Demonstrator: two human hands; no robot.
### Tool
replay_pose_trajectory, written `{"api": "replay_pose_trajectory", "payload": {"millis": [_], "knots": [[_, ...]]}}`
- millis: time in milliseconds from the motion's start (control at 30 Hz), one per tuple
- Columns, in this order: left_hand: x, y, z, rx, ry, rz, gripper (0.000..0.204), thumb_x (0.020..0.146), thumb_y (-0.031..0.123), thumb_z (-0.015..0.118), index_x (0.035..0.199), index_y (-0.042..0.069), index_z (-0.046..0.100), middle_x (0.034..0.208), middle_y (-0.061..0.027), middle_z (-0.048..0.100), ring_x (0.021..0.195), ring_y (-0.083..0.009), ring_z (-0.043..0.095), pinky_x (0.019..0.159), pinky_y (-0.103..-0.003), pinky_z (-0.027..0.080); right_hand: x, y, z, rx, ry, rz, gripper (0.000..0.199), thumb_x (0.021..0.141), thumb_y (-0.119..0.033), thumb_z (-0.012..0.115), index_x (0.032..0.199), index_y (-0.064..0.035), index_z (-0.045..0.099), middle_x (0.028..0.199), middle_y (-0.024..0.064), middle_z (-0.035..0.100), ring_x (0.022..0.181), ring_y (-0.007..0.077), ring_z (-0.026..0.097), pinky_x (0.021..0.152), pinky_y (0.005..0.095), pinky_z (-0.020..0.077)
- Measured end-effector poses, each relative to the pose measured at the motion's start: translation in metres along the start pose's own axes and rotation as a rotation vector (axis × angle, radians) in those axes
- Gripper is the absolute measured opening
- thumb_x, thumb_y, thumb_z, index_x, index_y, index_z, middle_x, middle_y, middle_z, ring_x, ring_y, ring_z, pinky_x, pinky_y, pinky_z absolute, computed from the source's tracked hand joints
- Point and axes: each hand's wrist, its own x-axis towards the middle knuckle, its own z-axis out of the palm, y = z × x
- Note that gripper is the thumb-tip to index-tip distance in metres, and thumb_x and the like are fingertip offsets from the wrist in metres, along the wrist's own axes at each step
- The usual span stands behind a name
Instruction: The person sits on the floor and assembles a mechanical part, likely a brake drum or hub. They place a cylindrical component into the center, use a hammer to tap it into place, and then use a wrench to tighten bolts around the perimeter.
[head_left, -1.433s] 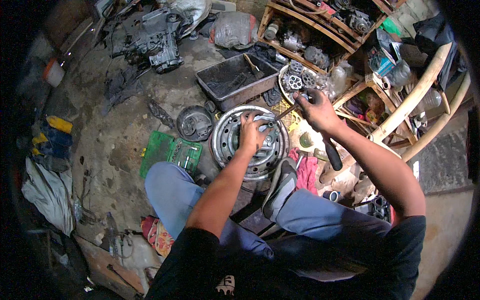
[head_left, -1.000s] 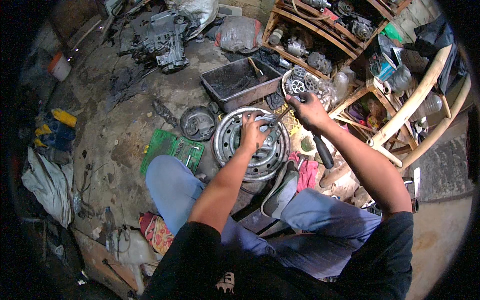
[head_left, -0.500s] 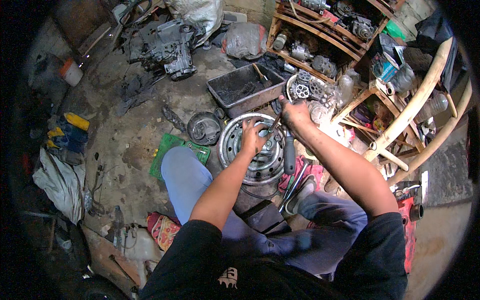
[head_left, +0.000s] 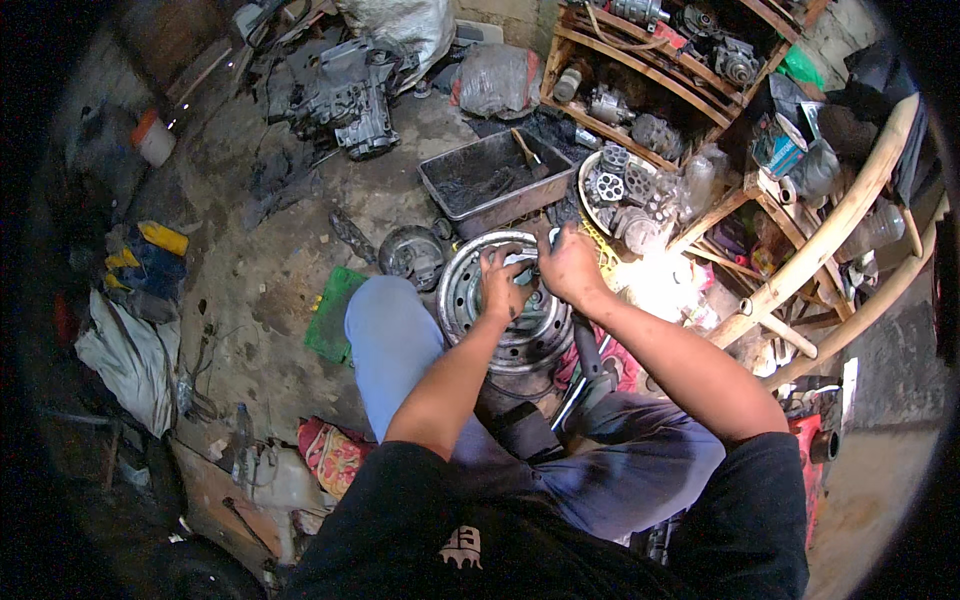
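Both hands are over a silver steel wheel rim (head_left: 452,290) on the floor between my legs. My left hand (head_left: 507,288) is curled at the middle of the rim, steadying a metal part (head_left: 520,258) that mostly hides beneath the fingers. Close beside it, my right hand (head_left: 570,268) is closed, thumb raised toward the left fingers; what it grips is hidden. A dark-handled tool (head_left: 588,345) rests by the right side of the rim. Long shiny metal tools (head_left: 570,400) lie on a pink cloth (head_left: 622,362) near my right leg.
Beyond the rim stands a black tray (head_left: 490,215) with a brush (head_left: 528,150). A basin of metal parts (head_left: 635,195) is at its right, below a wooden shelf (head_left: 640,75). A green case (head_left: 335,310), a round dark pan (head_left: 410,255) and a gearbox (head_left: 350,100) sit leftward.
My right hand has moved left and lower, nearer the left hand; the rod-like tool seen in it before is now hidden. The left hand stays over the rim. My left knee shifted right.
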Motion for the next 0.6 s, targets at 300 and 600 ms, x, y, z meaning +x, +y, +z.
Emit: {"api": "replay_pose_trajectory", "payload": {"millis": [300, 600], "knots": [[0.003, 0.016, -0.007, 0.231, -0.158, -0.078, 0.049, 0.068, 0.027, 0.08, 0.113, 0.011, 0.066, 0.129, -0.0096, 0.055, 0.124, -0.0389, 0.04, 0.108, -0.053, 0.028, 0.011, 0.013, -0.005, -0.115, -0.254, 0.016, 0.037, 0.078, -0.006, 0.064, 0.106, 0.0153, 0.051, 0.092, 0.0392, 0.061, 0.091, 0.0516, 0.062, 0.082, 0.0499, 0.0529], [0.026, -0.008, -0.009, 0.174, -0.475, 0.078, 0.061, 0.068, 0.025, 0.08, 0.126, 0.016, 0.063, 0.141, -0.0053, 0.05, 0.132, -0.0325, 0.042, 0.108, -0.056, 0.033, 0.01, 0.007, -0.001, -0.237, -0.279, 0.014, 0.06, 0.083, -0.014, 0.065, 0.13, 0.0137, 0.04, 0.098, 0.0374, 0.062, 0.099, 0.0503, 0.061, 0.088, 0.0507, 0.0497]]}}
